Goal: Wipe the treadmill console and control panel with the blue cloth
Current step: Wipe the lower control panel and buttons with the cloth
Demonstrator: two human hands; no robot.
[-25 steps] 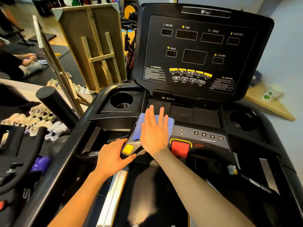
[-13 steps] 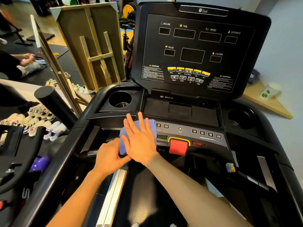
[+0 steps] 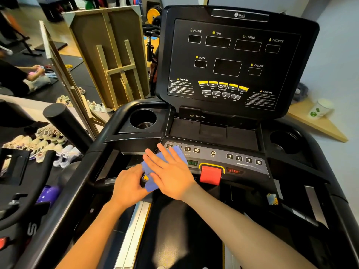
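The black treadmill console (image 3: pixel 233 61) stands upright ahead, with dark display windows and yellow buttons. Below it lies the grey control panel (image 3: pixel 223 158) with number keys and a red stop button (image 3: pixel 210 174). My right hand (image 3: pixel 171 174) lies flat, fingers spread, pressing the blue cloth (image 3: pixel 150 186) onto the panel's left end. The cloth shows above and below my palm. My left hand (image 3: pixel 127 186) rests curled on the panel's left front edge, touching the cloth's lower corner and partly covering a yellow button.
Cup holders sit at the left (image 3: pixel 142 119) and right (image 3: pixel 285 140) of the panel. A black handlebar (image 3: pixel 66 123) juts out at left above rows of shoes (image 3: pixel 38 140). A wooden board (image 3: pixel 110 55) leans behind. A paper cup (image 3: pixel 320 108) stands on a wooden wedge at right. A person sits at far left.
My right hand has slid the cloth leftward along the control panel, uncovering the number keys and the start label. My left hand stayed on the panel's left edge.
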